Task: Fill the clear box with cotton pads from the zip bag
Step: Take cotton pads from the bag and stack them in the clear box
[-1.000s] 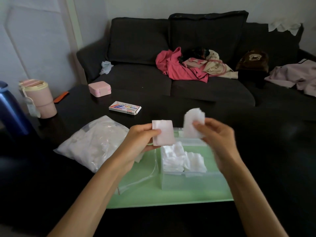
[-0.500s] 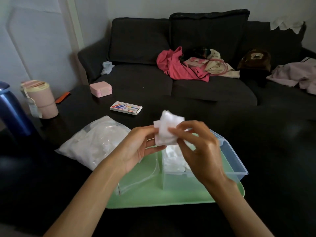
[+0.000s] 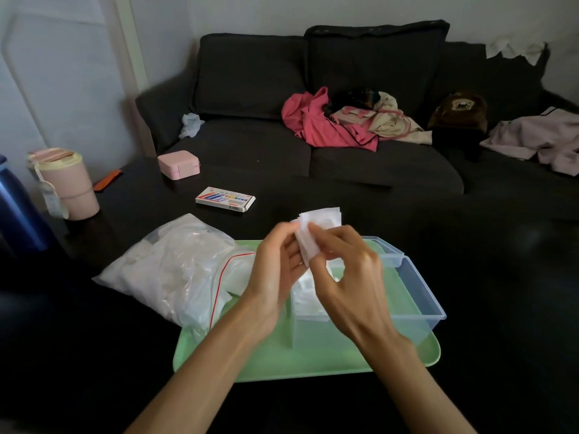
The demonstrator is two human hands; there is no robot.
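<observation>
I hold a small stack of white cotton pads (image 3: 316, 234) up between both hands, above the clear box (image 3: 416, 296). My left hand (image 3: 275, 270) has its grip closed on the stack's left edge, fingers curled behind it and thumb in front; my right hand (image 3: 351, 274) pinches the stack from the right, forefinger and thumb pressed on the pads. Below my hands the clear box stands on the green tray (image 3: 282, 361), with more white pads lying inside at its left end. The zip bag (image 3: 175, 270), red line along its mouth, lies just left of the box, partly on the tray and partly on the dark surface (image 3: 94, 355), bulging with white pads. Farther off on the surface sit a small printed carton (image 3: 225, 199), a pink case (image 3: 178, 165) and a pink cup (image 3: 67, 183). Behind stands a dark sofa (image 3: 329, 89) strewn with clothes.
</observation>
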